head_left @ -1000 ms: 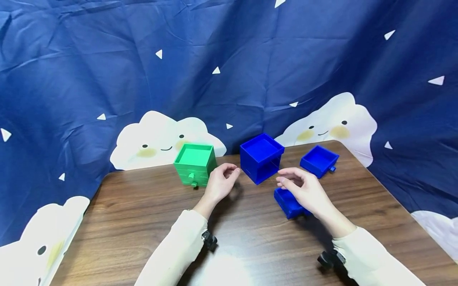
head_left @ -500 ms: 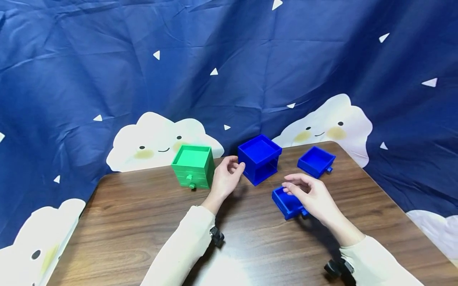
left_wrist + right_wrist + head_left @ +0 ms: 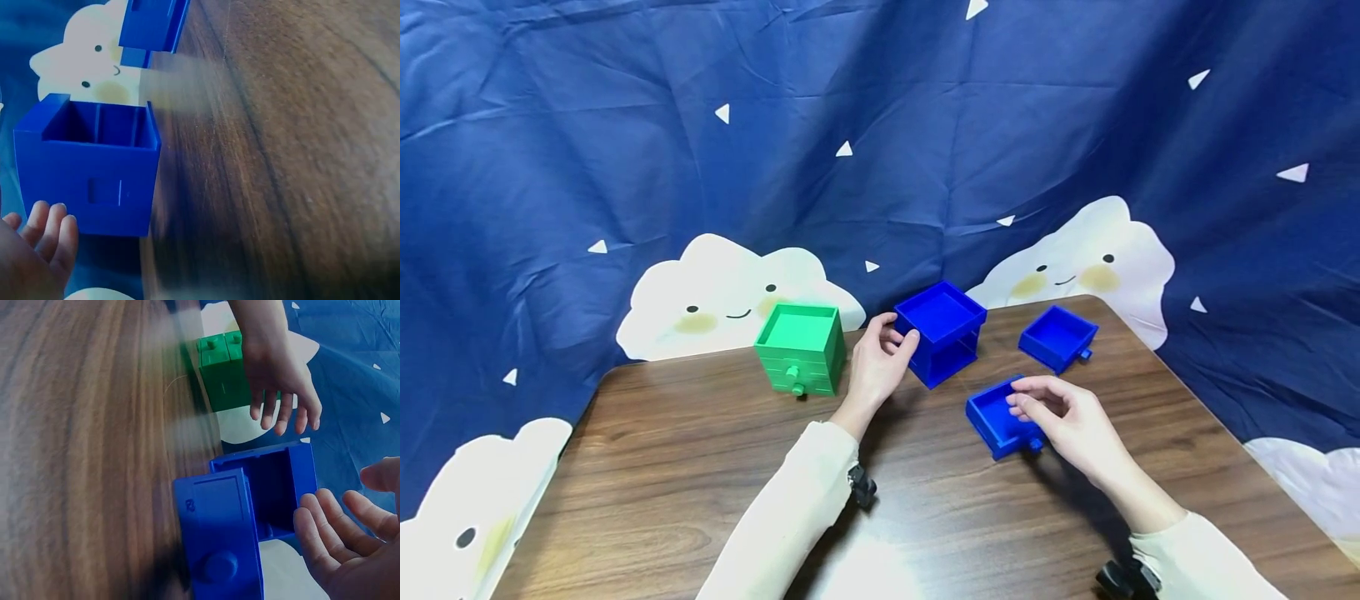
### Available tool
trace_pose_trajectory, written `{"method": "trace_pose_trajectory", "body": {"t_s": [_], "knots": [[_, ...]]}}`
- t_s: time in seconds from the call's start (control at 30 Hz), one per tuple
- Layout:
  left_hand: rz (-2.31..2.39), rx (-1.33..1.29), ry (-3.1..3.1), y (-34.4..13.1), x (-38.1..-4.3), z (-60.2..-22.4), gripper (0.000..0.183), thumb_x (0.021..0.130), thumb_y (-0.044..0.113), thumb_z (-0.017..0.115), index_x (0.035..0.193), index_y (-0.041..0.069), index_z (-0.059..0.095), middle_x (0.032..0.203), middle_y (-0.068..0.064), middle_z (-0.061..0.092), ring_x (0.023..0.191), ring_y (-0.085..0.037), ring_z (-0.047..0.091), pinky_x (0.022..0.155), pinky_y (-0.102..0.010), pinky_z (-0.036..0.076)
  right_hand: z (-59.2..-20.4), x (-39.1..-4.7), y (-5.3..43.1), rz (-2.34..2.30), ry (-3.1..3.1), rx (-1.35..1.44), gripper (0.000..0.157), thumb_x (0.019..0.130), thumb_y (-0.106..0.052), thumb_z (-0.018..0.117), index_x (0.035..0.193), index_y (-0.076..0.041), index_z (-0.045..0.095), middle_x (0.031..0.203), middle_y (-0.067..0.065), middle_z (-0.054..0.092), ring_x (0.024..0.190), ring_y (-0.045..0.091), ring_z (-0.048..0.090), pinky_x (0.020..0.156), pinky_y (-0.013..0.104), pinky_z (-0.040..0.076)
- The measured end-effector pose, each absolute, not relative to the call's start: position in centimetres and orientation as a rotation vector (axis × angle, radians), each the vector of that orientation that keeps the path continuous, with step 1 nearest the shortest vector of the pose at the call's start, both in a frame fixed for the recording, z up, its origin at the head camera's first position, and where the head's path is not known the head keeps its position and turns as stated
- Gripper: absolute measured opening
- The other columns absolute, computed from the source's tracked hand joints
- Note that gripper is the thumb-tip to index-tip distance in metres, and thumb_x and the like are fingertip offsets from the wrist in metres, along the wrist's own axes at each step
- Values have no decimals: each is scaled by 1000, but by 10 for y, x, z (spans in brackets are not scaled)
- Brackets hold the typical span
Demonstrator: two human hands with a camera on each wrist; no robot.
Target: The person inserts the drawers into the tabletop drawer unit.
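Observation:
A blue cabinet (image 3: 914,354) with a hollow front stands near the table's back edge. Beside its left wall is my left hand (image 3: 877,367), fingers loosely bent and nothing in them; in the left wrist view, the fingertips (image 3: 53,215) overlap that wall. In front of the cabinet, a blue drawer (image 3: 992,417) with a round knob lies on the table. My right hand (image 3: 1075,421) hovers over this drawer's right side, thumb and fingers apart and holding nothing. From the right wrist, the drawer front (image 3: 215,506) partly covers the cabinet (image 3: 303,469).
A second blue drawer (image 3: 1051,346) lies at the back right. Left of my left hand stands a green cabinet (image 3: 797,354) with its drawers in. A dark blue curtain (image 3: 880,125) with clouds hangs behind the wooden table (image 3: 700,467).
My left hand has moved right and back, from beside the green cabinet to the blue cabinet's wall. My right hand has shifted right and slightly nearer, uncovering more of the front drawer.

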State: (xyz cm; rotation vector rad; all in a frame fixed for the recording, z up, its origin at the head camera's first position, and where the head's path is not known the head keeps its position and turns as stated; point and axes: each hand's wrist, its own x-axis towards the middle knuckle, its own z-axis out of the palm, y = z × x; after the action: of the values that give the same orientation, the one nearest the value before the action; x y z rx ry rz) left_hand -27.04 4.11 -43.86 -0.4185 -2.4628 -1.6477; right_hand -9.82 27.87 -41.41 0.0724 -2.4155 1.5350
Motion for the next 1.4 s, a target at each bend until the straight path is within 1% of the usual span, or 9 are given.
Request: {"method": "trace_pose_trajectory", "body": {"t_s": [0.17,0.27,0.33,0.43,0.6,0.9,1.07,1.23,1.4], "knots": [[-1628,-430,-2463,44,-275,-438,54,96,41,73,143,15,64,102,-2,75,86,-13,67,80,-29,52,-418,-93,284,1515,-2411,63,23,105,-4,66,122,10,72,97,-6,80,88,2,77,80,17,61],[-1623,-438,-2463,46,-276,-438,56,96,41,73,144,15,63,101,-2,75,85,-13,67,78,-29,52,-420,-89,287,1522,-2403,62,22,105,-3,66,121,11,71,95,-15,78,86,3,77,79,17,61],[-1618,-440,-2466,47,-277,-437,56,96,42,74,144,15,63,99,-2,74,84,-12,66,77,-28,51,-421,-87,288,1531,-2402,55,21,105,-2,66,121,12,70,94,-15,77,85,3,77,78,18,61],[-1610,-440,-2470,49,-278,-437,57,96,42,74,145,15,63,96,-1,73,81,-11,65,76,-26,51,-424,-83,291,1527,-2422,32,20,104,-1,66,119,12,70,92,-11,77,83,3,76,76,20,62],[-1604,-432,-2474,51,-278,-438,58,96,42,75,146,17,62,93,0,71,78,-9,62,74,-26,49,-429,-78,294,1486,-2478,-28,18,103,-3,69,117,8,71,90,-5,78,80,3,75,73,21,61],[-1603,-429,-2486,53,-282,-443,57,96,44,74,146,20,62,101,-13,74,78,-12,60,74,-27,47,-434,-71,296,1438,-2528,-107,16,103,-4,69,114,7,72,97,14,80,78,3,73,72,25,61],[-1614,-433,-2496,54,-283,-444,57,96,44,74,147,21,60,105,-17,74,79,-12,59,74,-28,47,-436,-68,299,1420,-2572,-183,18,102,-8,71,115,5,73,96,13,80,76,6,73,70,27,60],[-1605,-440,-2497,56,-284,-444,58,96,44,74,147,21,60,104,-15,74,79,-13,61,74,-29,49,-441,-67,302,1417,-2607,-239,20,102,-9,71,115,6,73,95,14,80,75,8,73,67,27,59],[-1596,-440,-2510,57,-285,-445,58,96,45,74,148,22,60,102,-12,73,80,-14,63,74,-29,50,-446,-68,303,1420,-2608,-275,19,102,-6,70,113,9,72,93,14,80,73,5,71,67,26,60]]}}
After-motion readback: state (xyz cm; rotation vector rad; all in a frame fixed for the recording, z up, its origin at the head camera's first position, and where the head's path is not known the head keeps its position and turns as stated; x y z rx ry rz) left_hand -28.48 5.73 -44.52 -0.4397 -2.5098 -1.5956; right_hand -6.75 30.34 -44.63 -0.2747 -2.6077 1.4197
